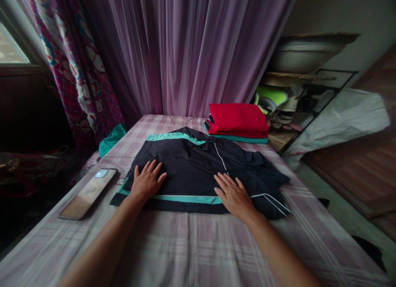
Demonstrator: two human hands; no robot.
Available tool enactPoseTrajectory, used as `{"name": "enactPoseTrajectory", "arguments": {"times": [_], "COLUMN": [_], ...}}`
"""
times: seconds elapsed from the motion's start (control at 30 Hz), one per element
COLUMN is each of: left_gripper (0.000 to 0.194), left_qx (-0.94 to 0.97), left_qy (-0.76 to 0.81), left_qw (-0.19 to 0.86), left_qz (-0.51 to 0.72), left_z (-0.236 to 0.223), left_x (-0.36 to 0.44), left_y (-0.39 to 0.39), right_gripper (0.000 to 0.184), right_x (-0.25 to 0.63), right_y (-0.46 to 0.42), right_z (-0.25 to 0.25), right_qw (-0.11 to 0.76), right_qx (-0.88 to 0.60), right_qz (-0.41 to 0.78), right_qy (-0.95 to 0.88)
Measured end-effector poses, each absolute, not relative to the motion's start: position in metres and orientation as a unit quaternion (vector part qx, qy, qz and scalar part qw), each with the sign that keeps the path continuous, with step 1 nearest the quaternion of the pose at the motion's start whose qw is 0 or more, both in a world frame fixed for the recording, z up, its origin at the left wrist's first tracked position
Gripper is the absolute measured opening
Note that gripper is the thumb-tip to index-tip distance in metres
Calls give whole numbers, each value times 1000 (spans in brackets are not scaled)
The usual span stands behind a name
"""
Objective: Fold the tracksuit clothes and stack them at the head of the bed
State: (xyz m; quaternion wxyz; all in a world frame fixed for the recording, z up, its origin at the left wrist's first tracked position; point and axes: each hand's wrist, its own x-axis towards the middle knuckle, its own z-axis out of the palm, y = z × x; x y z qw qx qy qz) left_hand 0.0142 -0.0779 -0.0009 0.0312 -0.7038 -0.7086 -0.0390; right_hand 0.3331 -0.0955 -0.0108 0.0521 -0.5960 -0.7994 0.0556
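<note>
Nearest the camera, both bare forearms are stretched out over a pink checked sheet (198, 245) that covers the bed; the left hand (147, 182) is laid flat on the near left part of a dark jacket (201, 171), fingers spread wide and gripping nothing; the right hand (233, 194) is pressed palm-down on the near right part, fingers straight and close together, likewise holding nothing. The jacket is spread flat across the middle of the bed, partly folded, with teal bands along its near hem and across its far shoulder, and a white zip line running down the centre; a sleeve is bunched at the right, close to the bed's edge.

Several risks may be judged from this; since the cloth is only pressed and not gripped, a layer could be dragged out of line if one palm were slid harder than the other, and creases would be set in; the bunched right sleeve could be pulled over the edge by its own weight. Just left of the left hand a phone (89, 193) lies on the sheet, touching or nearly touching the hem; it could be nudged towards the left edge if the cloth were swept that way.

Farther off, a stack of folded clothes (236, 122), red on top and teal beneath, sits beside the collar; it might be toppled if the jacket were pushed forward. Behind hangs a purple curtain (185, 52).
</note>
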Motion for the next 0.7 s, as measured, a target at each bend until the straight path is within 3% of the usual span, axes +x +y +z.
{"name": "enactPoseTrajectory", "arguments": {"times": [0.7], "left_gripper": [63], "left_qx": [-696], "left_qy": [-717], "left_qw": [30], "left_qz": [25], "left_z": [-3], "left_x": [6], "left_y": [-73], "right_gripper": [51], "right_x": [336], "right_y": [-97], "right_z": [-10], "right_qw": [106], "right_qx": [-594], "right_qz": [84], "right_qy": [-793]}}
